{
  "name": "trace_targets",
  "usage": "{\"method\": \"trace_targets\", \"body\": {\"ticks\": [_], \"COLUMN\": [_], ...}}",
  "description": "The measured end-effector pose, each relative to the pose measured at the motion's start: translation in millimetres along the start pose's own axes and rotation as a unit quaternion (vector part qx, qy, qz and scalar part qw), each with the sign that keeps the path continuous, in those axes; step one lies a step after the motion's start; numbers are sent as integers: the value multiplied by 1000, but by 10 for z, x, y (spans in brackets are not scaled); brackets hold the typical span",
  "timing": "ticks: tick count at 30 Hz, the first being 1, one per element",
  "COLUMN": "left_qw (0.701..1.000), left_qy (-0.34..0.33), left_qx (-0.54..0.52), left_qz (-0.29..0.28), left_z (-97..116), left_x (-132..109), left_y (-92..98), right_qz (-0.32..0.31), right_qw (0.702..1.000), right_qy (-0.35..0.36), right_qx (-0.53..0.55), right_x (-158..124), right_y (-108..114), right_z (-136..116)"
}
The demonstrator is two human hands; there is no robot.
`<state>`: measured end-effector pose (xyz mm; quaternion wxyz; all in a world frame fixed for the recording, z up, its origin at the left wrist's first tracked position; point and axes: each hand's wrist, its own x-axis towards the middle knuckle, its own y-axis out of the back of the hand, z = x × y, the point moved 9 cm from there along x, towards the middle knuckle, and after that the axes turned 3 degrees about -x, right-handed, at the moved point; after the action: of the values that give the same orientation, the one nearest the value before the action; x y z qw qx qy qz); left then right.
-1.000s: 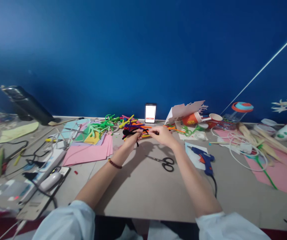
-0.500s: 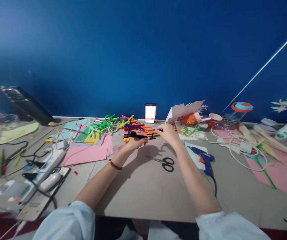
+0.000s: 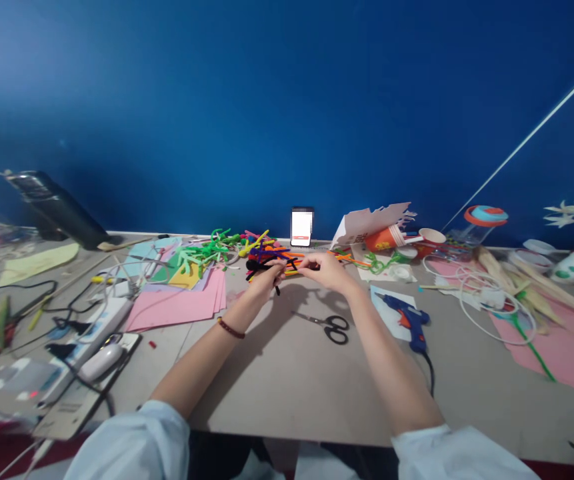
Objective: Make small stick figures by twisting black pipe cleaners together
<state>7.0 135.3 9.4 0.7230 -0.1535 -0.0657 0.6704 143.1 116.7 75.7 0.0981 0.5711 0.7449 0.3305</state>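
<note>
Between my hands is a black fuzzy pipe cleaner piece (image 3: 255,265), bent and bunched at its left end. My left hand (image 3: 267,280) is closed around it, and a short black end sticks out below the fingers. My right hand (image 3: 327,272) pinches at a black strand just to the right; the fingertips partly hide what they hold. Behind both hands lies a heap of coloured pipe cleaners (image 3: 265,243) in purple, orange, yellow and green. Scissors (image 3: 335,329) with black handles rest on the table, nearer to me than the hands.
Coloured paper sheets (image 3: 167,310) lie to the left, beside a power strip (image 3: 87,347) with cables. A lit phone (image 3: 301,227) stands against the blue wall. To the right are a blue glue gun (image 3: 411,319), a tipped red paper cup (image 3: 385,239) and white cable loops (image 3: 497,300).
My hands have shifted a little left. The black piece has turned in my left hand, with one end now pointing down. The scissors stay in place.
</note>
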Motion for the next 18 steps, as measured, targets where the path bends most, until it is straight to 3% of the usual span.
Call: {"method": "trace_targets", "body": {"ticks": [7, 14, 18], "left_qw": [994, 992, 993], "left_qy": [78, 26, 24], "left_qx": [-60, -18, -22], "left_qz": [-49, -121, -115], "left_z": [-155, -82, -62], "left_x": [-6, -79, -56], "left_y": [-117, -238, -212], "right_qz": [13, 28, 22], "right_qw": [992, 983, 987], "right_qy": [-18, -43, -33], "right_qx": [-122, -174, -159], "right_x": [4, -18, -4], "right_y": [67, 184, 136], "right_z": [138, 141, 114]}}
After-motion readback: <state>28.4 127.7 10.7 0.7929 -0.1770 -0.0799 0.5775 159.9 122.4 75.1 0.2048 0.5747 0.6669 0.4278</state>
